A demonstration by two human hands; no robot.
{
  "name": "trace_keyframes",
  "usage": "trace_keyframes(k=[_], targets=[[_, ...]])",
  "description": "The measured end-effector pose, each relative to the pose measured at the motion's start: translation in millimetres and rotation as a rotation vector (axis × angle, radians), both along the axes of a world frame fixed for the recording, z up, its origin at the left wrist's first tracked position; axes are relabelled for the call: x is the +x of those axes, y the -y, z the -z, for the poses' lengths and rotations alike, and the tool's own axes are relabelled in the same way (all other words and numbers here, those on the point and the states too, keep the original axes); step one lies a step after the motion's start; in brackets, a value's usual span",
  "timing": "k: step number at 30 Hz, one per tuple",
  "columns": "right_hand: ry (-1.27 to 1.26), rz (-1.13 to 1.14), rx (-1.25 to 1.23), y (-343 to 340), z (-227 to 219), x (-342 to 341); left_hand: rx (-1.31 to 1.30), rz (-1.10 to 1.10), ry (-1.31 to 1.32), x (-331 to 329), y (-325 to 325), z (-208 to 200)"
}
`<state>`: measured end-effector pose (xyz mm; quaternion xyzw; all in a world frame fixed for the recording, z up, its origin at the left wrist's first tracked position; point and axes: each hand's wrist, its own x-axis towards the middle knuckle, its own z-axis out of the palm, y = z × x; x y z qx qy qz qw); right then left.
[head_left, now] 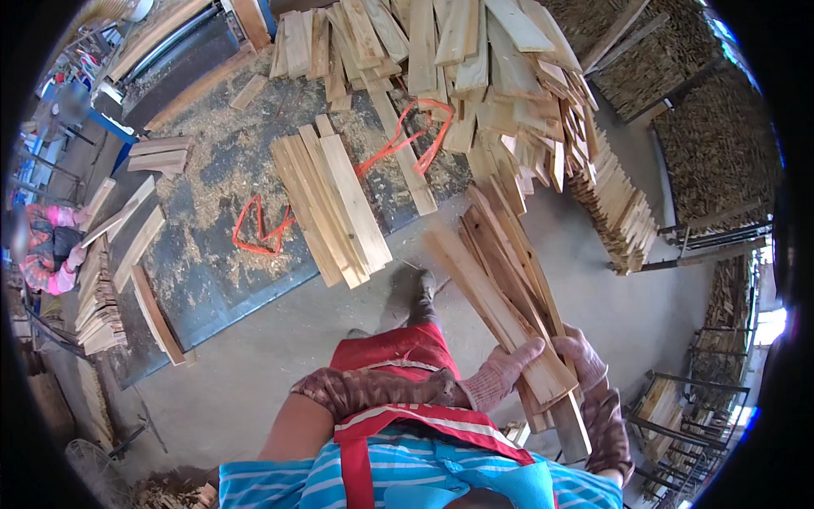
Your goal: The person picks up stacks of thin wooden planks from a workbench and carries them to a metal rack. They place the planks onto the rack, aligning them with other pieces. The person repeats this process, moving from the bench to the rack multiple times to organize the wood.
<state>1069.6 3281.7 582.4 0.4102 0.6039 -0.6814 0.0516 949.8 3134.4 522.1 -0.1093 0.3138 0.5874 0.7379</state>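
A loose bundle of wooden boards (500, 297) slants in front of my body, its far ends fanned apart. My left hand (504, 373), in a pale pink knit glove, is closed round the near part of the bundle from the left, thumb on the top board. On the opposite side my right hand (582, 356), gloved alike, grips the boards' edge, its fingers partly hidden behind them. Shorter ends stick out below my hands. Beyond, a row of boards (331, 204) lies on the dark table (220, 288), with orange-red straps (261, 227) beside it.
A large heap of boards (475, 51) covers the table's far right, above a neat stack (619, 212). At far left another person (51, 254) in pink sleeves handles boards near a smaller stack (100, 314). Racks of wood (712, 127) stand at right. Sawdust litters the table.
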Motion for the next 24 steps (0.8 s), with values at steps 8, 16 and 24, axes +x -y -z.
trace_keyframes(k=[8,16,24], targets=[[-0.065,0.283,-0.14,87.5,-2.9,25.6,0.231,0.045,-0.236,-7.1,81.8,-17.7],[-0.251,-0.229,0.015,97.9,44.1,-162.9,0.191,-0.499,-0.57,-126.9,152.5,0.1],[-0.494,-0.373,-0.393,270.7,180.5,-409.3,-0.139,-0.62,-0.771,-309.0,332.5,38.0]])
